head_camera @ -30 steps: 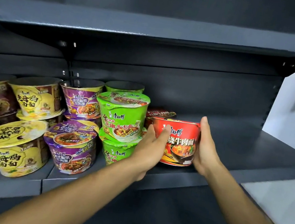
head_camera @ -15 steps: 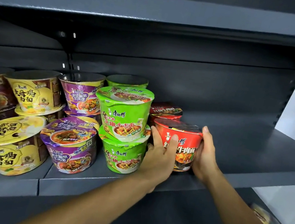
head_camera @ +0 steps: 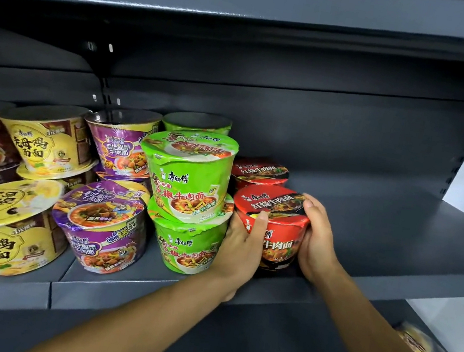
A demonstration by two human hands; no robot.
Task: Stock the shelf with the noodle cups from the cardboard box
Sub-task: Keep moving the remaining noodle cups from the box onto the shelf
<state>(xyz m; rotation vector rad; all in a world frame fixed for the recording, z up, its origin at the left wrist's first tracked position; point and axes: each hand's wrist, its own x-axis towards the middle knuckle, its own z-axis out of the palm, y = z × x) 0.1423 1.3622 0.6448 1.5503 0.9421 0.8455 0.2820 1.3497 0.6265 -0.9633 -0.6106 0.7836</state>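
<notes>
A red noodle cup [head_camera: 276, 214] stands on the dark grey shelf [head_camera: 397, 243], right of the green cups. My left hand [head_camera: 243, 248] grips its left side and my right hand [head_camera: 316, 242] grips its right side, fingers curled over the rim. A second red noodle cup [head_camera: 259, 169] sits directly behind it. Two green noodle cups [head_camera: 191, 175] are stacked just left, touching my left hand. The cardboard box is out of view.
Purple cups [head_camera: 99, 224] and yellow cups [head_camera: 6, 233] fill the shelf's left half, stacked two high. The shelf's right half is bare metal. Another shelf board [head_camera: 252, 7] hangs overhead. A lower shelf holds a blurred packet [head_camera: 417, 345] at bottom right.
Both hands have lowered the red cup from the shelf's front edge down onto the shelf and pushed it back, in front of the other red cup.
</notes>
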